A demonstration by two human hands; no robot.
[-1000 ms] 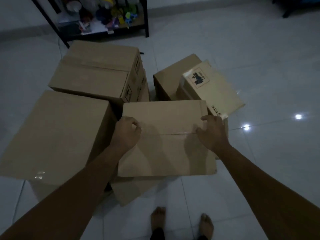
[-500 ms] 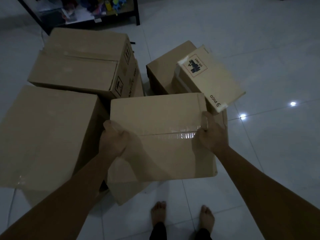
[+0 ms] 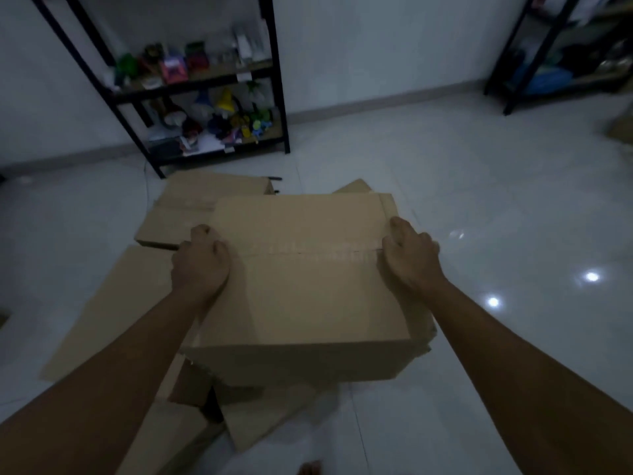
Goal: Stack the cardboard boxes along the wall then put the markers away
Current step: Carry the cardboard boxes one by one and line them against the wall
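Plain brown cardboard box [image 3: 308,286] — taped top seam — gripped by left hand [image 3: 200,265] and right hand [image 3: 409,260] fingers.

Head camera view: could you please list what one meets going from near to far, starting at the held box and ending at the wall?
Held cardboard box, gripped by left hand and right hand → cardboard box behind it on the floor → black shelf rack of colourful items → wall.

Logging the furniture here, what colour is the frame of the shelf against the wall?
Black, seen in the head view: the shelf frame.
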